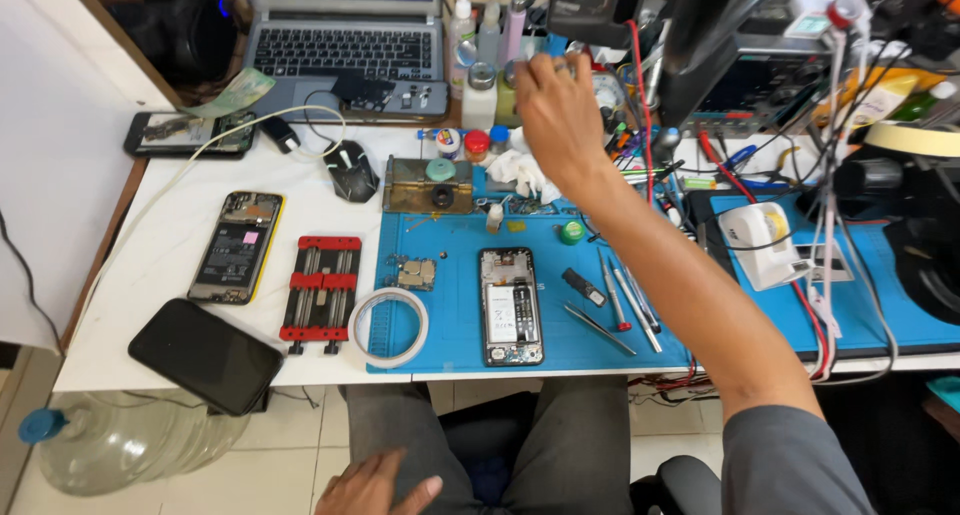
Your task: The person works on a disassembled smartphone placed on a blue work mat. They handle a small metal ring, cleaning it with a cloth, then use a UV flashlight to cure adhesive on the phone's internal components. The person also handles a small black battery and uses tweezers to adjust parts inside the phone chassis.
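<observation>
The left hand lies nearest the camera, resting open and flat on the person's grey-trousered thigh, fingers loosely spread and holding nothing. Above it, the right hand reaches far over the desk to the cluster of small bottles at the back edge; its fingers curl among the caps there, but whether they grip one cannot be told.

Four or more bottles stand in that cluster — clear and white-bodied, some with grey or blue caps — and a red-capped pot sits just in front. Below the reaching arm, on the blue work mat, an opened phone lies back-off, showing a white-labelled battery. Tweezers and screwdrivers lie in a fan just right of it, under the forearm.

Left of the mat's edge a roll of clear tape overlaps the mat and the white tabletop. Beside it stands a red clamp fixture, then a second opened phone with a yellow rim, and a black phone face-down, overhanging the front edge of the table. A third opened phone lies at the far left corner, near the laptop. The mat's lower middle holds the only bare room.
</observation>
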